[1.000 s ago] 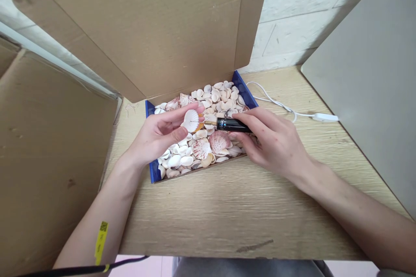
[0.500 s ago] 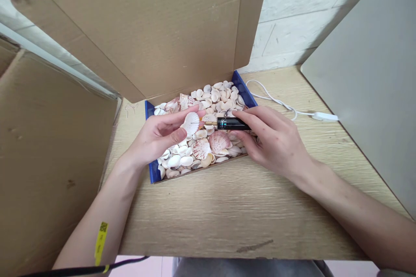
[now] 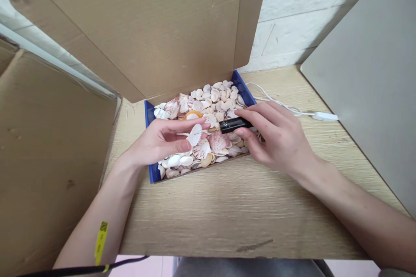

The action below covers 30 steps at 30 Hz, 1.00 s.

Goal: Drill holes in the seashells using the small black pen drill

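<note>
Pinched between the thumb and fingers of my left hand [image 3: 162,138] is a white ribbed scallop shell [image 3: 195,135], tilted, with small dark specks on it. My right hand [image 3: 276,138] grips a black pen-shaped electric drill [image 3: 234,125] with a brass-coloured tip pointing left toward the shell. The thin end of the tip is hard to make out near my left fingertips. Both hands are above a shallow blue-walled box [image 3: 244,87] full of seashells [image 3: 224,100]. A reddish scallop shell [image 3: 219,142] and an orange-rimmed shell [image 3: 192,115] lie under and between the hands.
A large cardboard panel [image 3: 156,30] stands behind the box, and another cardboard piece [image 3: 48,160] at left. A white cable with a small plug-like end [image 3: 325,116] lies on the wooden table [image 3: 227,212]. At right stands a grey-white board [image 3: 367,73].
The scallop shell in my left hand has turned and moved slightly down and right. My right hand has rolled the drill a little, its lit markings no longer showing, with its tip slightly lower.
</note>
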{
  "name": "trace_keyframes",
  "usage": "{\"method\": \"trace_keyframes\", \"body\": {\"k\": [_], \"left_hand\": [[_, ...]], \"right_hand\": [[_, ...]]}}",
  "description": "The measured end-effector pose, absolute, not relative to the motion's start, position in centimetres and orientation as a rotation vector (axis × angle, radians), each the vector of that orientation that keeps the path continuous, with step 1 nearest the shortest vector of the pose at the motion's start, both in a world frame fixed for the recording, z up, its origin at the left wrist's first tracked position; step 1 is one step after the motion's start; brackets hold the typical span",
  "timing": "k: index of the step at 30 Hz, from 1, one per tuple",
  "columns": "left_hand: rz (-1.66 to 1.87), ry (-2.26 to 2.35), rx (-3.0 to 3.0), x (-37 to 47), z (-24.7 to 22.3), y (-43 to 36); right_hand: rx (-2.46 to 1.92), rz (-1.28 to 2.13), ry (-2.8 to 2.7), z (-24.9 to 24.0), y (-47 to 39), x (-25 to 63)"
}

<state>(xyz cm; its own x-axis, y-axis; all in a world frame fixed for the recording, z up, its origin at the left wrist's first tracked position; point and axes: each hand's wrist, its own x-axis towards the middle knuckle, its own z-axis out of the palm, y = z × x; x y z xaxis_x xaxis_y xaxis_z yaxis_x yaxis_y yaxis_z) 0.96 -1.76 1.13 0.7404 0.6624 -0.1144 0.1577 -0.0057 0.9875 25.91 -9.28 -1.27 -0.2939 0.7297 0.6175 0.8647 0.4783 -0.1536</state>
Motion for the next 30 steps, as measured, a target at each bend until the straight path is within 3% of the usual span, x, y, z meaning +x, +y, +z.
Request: {"method": "trace_keyframes", "body": {"k": [9,23,30], "left_hand": [[0.477,0.726,1.528,1.1,1.03,-1.86],[0.378,0.677,1.516,1.29,1.34,-1.81],[0.367,0.676,1.576,1.07,1.32,-1.62]], "right_hand": [[-1.24,-0.221,-2.212,-1.02,-9.29,26.14],[-1.085,-0.489,-2.11,-1.08,-9.62,26.25],[-1.122,-0.387,-2.137,-1.14,-9.45,25.99]]}}
